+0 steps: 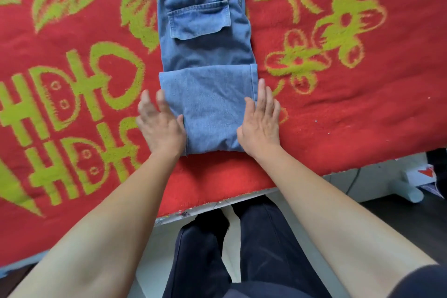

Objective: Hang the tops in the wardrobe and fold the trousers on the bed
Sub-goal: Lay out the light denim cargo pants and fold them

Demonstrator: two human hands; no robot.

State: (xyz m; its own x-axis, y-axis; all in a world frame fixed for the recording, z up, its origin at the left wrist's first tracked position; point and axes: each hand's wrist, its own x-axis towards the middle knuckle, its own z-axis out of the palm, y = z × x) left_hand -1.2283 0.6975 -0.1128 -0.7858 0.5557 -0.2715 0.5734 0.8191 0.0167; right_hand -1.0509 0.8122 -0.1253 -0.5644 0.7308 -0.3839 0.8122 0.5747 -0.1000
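Note:
Blue denim trousers [205, 43] lie lengthwise on the bed, elastic waistband at the far end and a back pocket facing up. Their legs are folded back over themselves, forming a lighter flap [208, 109] near the bed's front edge. My left hand [159, 123] is at the flap's left edge, fingers straight and slightly blurred, thumb touching the denim. My right hand [260, 123] lies flat with straight fingers along the flap's right edge, thumb on the fabric. No tops or wardrobe are in view.
A red blanket with green flower and character patterns [72, 104] covers the bed. Its front edge [217, 203] runs just before my legs in dark trousers. White objects and a cable lie on the dark floor at the right [411, 186].

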